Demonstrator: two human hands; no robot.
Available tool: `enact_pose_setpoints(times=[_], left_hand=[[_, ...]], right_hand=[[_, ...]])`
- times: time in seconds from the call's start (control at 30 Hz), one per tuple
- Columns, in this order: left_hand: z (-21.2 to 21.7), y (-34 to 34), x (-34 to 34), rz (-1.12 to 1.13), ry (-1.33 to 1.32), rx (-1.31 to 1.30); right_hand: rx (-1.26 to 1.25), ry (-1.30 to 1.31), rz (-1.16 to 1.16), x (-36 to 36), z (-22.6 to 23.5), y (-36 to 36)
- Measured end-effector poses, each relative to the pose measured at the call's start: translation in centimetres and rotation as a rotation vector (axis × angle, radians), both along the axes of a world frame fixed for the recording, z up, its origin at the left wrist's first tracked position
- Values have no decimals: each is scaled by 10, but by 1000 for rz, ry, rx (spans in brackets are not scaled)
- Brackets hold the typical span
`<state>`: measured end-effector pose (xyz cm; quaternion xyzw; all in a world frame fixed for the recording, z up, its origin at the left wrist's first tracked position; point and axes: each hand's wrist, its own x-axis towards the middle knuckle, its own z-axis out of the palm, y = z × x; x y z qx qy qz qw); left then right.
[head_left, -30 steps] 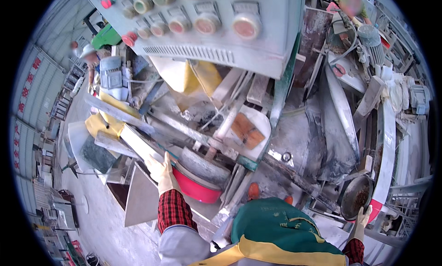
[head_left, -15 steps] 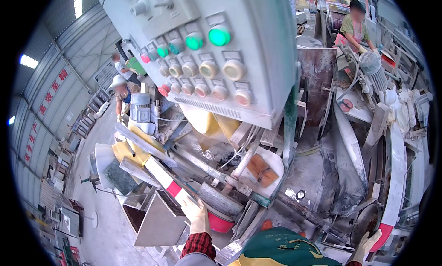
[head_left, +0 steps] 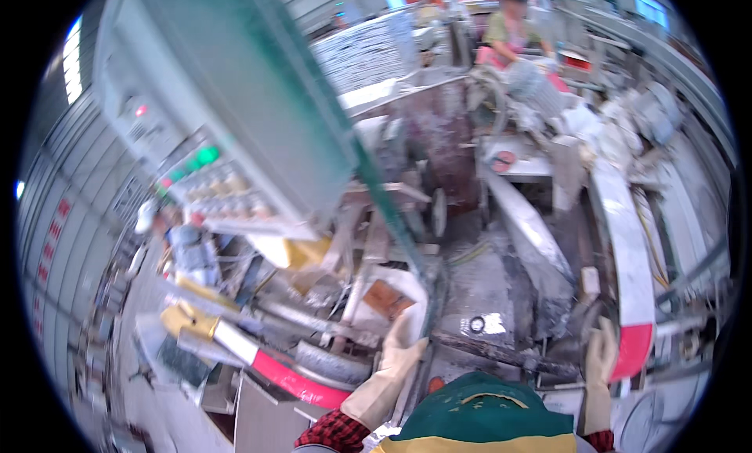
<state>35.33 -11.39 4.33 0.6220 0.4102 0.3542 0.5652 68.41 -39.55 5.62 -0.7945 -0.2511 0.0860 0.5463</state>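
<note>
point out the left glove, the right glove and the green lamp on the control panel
left glove (head_left: 401, 345): head view, on the back of the hand
right glove (head_left: 601, 351): head view, on the back of the hand
green lamp (head_left: 207, 154): head view, on its lit face

The setting is an industrial workshop, most likely a stone- or tile-processing plant. A grey control cabinet with rows of push buttons and a lit green indicator lamp hangs over the work station. Dust-coated steel machinery fills the centre, with a red-and-white curved guard at the right and a red-and-white barrier bar at the lower left. Stacked pale slabs stand at the rear. Another worker operates equipment in the background. Corrugated metal walls enclose the hall.
</note>
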Motion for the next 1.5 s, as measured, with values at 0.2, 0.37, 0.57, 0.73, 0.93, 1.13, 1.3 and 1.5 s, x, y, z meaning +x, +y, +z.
enact_pose_setpoints(times=[0.2, 0.37, 0.57, 0.73, 0.93, 1.13, 1.3, 1.5], left_hand=[[75, -83, 184, -567, 152, 581], [110, -121, 226, -1059, 128, 961], [64, -97, 213, -1170, 367, 690], [-25, -25, 152, -907, 504, 170], [-61, 10, 73, -691, 535, -209], [-74, 17, 40, -561, 575, -291], [-83, 17, 34, -555, 549, -290], [-83, 22, 25, -581, 494, -285]], right_hand=[[370, 825, 245, -51, 22, 60], [658, 429, 36, -26, 9, 28], [477, 405, -692, 37, -63, -64], [543, 413, -751, 61, -74, -96], [553, 452, -776, 77, -81, -88], [597, 422, -721, 102, -99, -66], [265, 191, -796, 111, -116, -64], [-297, 714, -631, 101, -48, -65]])
